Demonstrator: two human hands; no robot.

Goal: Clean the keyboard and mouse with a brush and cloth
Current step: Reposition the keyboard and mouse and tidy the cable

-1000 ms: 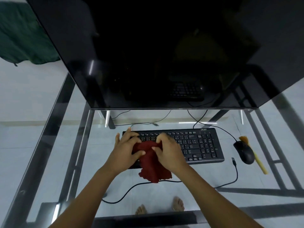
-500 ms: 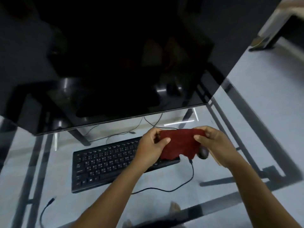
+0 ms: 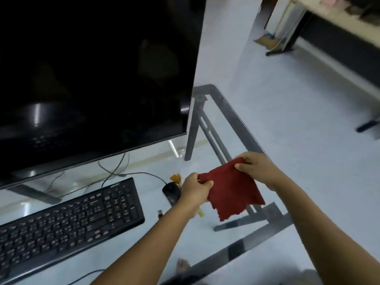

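Note:
A dark red cloth (image 3: 231, 191) hangs spread in the air between my two hands, over the right end of the glass desk. My left hand (image 3: 195, 190) pinches its left top corner and my right hand (image 3: 255, 168) pinches its right top corner. The black keyboard (image 3: 67, 221) lies on the glass at lower left. Just left of my left hand sits the black mouse (image 3: 171, 191), partly hidden by that hand. A yellow brush (image 3: 176, 177) lies behind the mouse, its handle end showing below my left wrist.
A large dark monitor (image 3: 92, 79) fills the upper left. The glass desk (image 3: 160, 161) has a grey metal frame, with its right edge under the cloth. Cables trail behind the keyboard. Another table's legs (image 3: 283, 38) stand at the far right on the pale floor.
Both hands lifted the cloth off the keyboard and carried it right, past the mouse. The cloth went from bunched to spread open. My view swung right, so the keyboard sits at lower left.

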